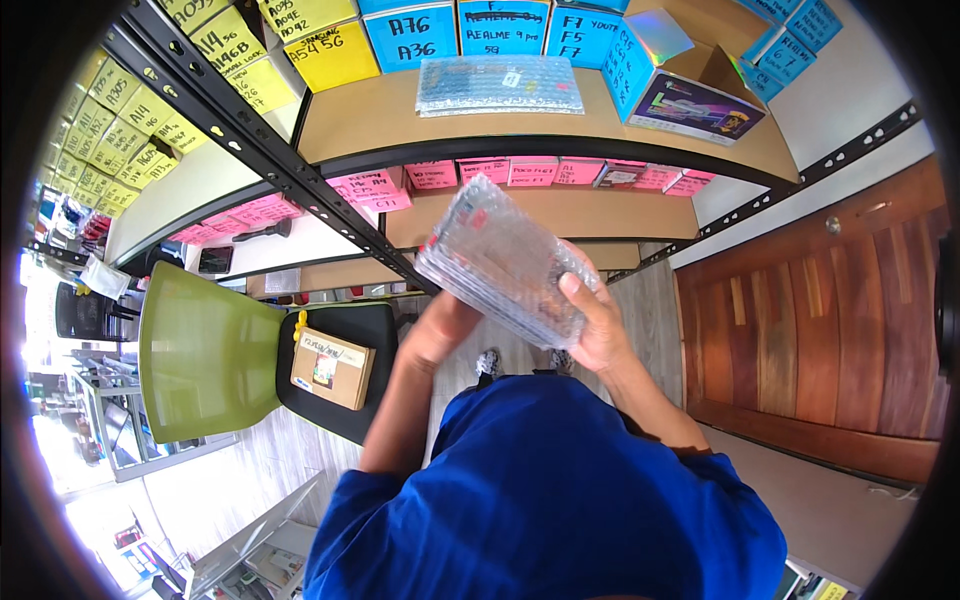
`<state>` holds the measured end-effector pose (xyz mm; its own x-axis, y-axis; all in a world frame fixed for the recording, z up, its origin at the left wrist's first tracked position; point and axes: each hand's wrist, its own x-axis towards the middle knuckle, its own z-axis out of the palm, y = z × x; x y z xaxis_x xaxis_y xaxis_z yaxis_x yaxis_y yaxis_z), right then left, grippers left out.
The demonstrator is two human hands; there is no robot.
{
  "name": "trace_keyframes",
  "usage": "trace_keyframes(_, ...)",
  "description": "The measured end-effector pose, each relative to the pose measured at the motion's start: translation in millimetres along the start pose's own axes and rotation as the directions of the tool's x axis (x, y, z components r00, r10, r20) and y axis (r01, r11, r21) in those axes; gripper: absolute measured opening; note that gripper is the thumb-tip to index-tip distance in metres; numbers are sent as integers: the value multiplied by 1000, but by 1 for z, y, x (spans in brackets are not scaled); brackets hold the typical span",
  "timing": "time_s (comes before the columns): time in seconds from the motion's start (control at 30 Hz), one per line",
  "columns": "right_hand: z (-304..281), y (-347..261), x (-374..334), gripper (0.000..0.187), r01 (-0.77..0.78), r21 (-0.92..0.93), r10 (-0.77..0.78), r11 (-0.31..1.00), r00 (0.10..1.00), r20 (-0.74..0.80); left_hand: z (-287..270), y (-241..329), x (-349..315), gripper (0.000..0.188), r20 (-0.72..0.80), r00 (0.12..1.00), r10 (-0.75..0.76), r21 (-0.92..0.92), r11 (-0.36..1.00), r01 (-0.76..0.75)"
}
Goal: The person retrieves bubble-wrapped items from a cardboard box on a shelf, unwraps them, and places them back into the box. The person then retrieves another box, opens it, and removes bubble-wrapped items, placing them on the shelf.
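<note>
A stack of clear bubble-wrap packets [500,255] is held up in front of my chest, tilted, with small red marks at its far left end. What lies inside the wrap is too unclear to name. My right hand [600,325] grips the stack's near right end, its thumb on top and its other fingers mostly behind. At the lower left edge, my left hand [445,328] is closed against the stack from beneath, its fingertips hidden by the packets. Beyond them, another bubble-wrapped packet [498,86] lies on the brown shelf [370,118].
Labelled blue boxes [500,28], yellow boxes [325,50] and pink boxes [530,171] fill the racks. An opened box [690,100] stands at the shelf's right. To my left is a green-backed chair [205,350] carrying a cardboard box [333,368]; a wooden door [810,310] is at right.
</note>
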<state>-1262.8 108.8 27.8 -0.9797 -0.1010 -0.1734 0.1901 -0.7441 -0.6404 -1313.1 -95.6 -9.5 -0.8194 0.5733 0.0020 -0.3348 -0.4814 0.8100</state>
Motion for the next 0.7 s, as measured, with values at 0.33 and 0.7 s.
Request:
trace_keyframes(0.33, 27, 9, 9, 49, 25, -709, 90, 705, 988, 125, -8, 3, -40, 72, -287, 958, 10, -132, 990, -50)
trace_keyframes(0.7, 27, 2, 10, 42, -56, -441, 87, 896, 995, 50, -3, 16, -50, 75, -314, 946, -73, -200, 980, 10)
